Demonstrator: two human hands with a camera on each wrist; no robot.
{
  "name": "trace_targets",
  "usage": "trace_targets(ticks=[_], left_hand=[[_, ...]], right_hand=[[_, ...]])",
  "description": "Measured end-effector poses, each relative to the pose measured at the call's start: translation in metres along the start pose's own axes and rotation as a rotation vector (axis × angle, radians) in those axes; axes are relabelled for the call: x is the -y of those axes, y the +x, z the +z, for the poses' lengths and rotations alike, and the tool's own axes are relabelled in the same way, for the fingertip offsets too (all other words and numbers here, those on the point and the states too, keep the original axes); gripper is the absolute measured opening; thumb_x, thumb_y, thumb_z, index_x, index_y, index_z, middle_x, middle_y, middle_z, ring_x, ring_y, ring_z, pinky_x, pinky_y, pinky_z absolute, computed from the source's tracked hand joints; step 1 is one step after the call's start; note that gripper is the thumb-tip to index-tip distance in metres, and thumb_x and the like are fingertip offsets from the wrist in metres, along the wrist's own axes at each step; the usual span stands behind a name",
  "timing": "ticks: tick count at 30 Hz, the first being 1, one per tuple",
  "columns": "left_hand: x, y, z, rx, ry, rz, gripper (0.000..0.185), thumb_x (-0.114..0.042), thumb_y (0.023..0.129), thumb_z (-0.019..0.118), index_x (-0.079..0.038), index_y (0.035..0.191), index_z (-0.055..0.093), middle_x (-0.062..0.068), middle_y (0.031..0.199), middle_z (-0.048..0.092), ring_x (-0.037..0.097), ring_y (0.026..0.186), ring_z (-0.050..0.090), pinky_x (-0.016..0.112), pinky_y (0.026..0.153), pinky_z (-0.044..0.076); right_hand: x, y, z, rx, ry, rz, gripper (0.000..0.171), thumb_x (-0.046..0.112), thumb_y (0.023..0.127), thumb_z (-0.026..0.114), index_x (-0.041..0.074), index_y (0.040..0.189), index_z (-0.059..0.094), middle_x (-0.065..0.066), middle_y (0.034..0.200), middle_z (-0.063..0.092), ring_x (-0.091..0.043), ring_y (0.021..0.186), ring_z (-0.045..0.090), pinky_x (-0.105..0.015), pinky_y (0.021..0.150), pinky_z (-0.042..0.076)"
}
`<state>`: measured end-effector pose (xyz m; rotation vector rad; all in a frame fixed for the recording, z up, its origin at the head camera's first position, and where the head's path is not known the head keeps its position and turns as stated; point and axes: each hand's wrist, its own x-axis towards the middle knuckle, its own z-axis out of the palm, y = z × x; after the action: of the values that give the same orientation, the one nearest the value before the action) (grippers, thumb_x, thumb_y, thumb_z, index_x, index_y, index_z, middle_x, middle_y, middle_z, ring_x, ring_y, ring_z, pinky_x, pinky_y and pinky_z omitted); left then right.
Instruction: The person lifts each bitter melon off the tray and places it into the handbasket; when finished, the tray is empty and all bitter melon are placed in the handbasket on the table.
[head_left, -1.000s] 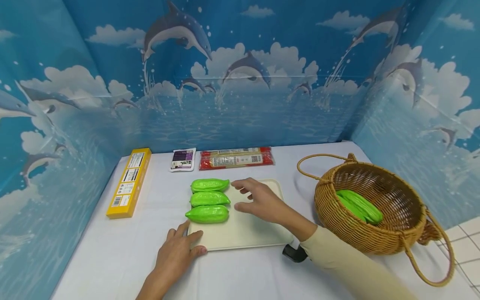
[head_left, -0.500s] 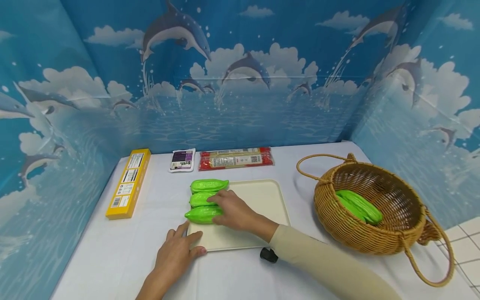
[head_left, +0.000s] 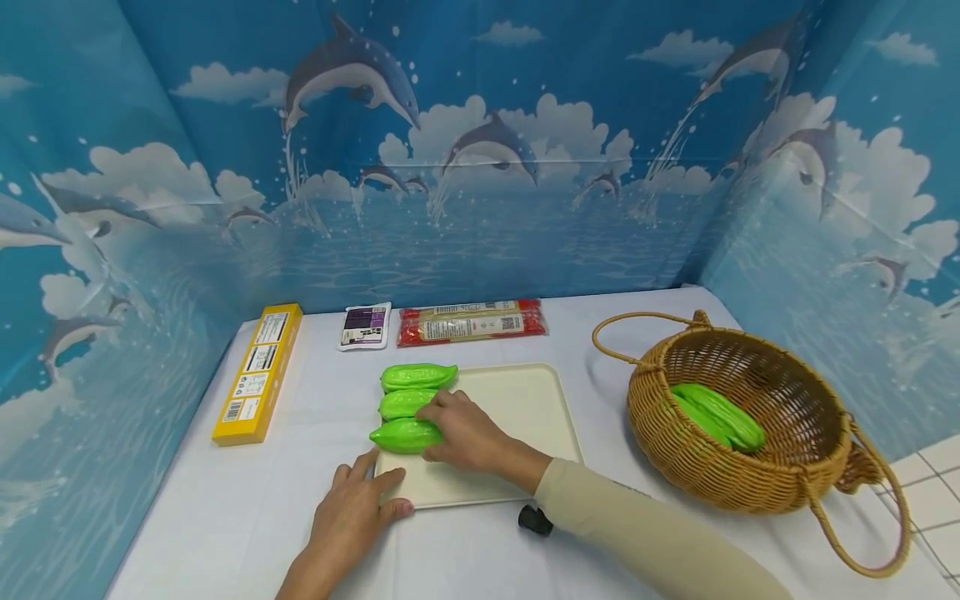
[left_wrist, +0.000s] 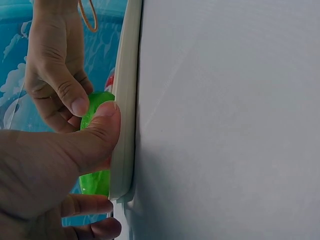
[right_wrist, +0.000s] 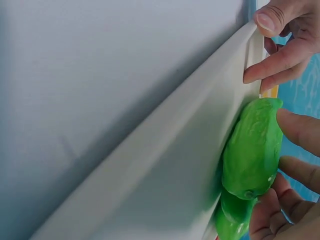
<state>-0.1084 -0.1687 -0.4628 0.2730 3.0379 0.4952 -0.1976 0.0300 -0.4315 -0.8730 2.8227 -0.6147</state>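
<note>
A cream tray [head_left: 525,408] lies mid-table with three green gourds along its left side: far [head_left: 417,376], middle [head_left: 397,404] and front [head_left: 401,436]. My right hand [head_left: 459,432] lies over the right ends of the front and middle gourds, its fingers curled round the front gourd [right_wrist: 252,150]. In the right wrist view its fingertips [right_wrist: 300,129] touch that gourd. My left hand [head_left: 358,508] rests on the table at the tray's front left corner, with its thumb [left_wrist: 97,132] pressing on the tray rim [left_wrist: 127,95].
At the right stands a wicker basket [head_left: 757,492] with a loop handle, holding more green gourds [head_left: 720,417]. Along the back lie a yellow box [head_left: 258,372], a purple-and-white packet [head_left: 364,325] and a red packet [head_left: 471,321]. Blue dolphin-print walls close in three sides.
My right hand moved left across the tray from its middle onto the front gourds and curled round the front one. The left hand stayed at the tray corner.
</note>
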Motion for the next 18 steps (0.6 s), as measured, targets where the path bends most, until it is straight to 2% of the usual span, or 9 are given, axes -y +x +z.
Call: trace_targets(ticks=[7,18], left_hand=[[0.0012,-0.0008,0.001,-0.009,-0.006,0.006,0.054,-0.047,0.078,0.081,-0.02,0.124,0.075,0.02,0.148,0.051,0.028,0.102,0.051,0.043,0.072,0.051],[0.0025,-0.0008,0.0015,-0.011,-0.012,0.009,0.054,-0.048,0.078,0.08,-0.02,0.124,0.075,0.019,0.148,0.052,0.028,0.101,0.051,0.042,0.072,0.051]], right_hand=[[-0.0014,0.0024,0.0047,-0.014,-0.077,-0.015,0.055,0.036,0.085,0.085,0.015,0.132,0.068,0.0,0.119,0.062,-0.015,0.105,0.051,-0.03,0.091,0.047],[-0.0026,0.0049,0.0091,-0.024,-0.071,0.01,0.051,0.033,0.087,0.084,0.013,0.131,0.068,0.001,0.114,0.06,-0.014,0.1,0.05,-0.03,0.089,0.047]])
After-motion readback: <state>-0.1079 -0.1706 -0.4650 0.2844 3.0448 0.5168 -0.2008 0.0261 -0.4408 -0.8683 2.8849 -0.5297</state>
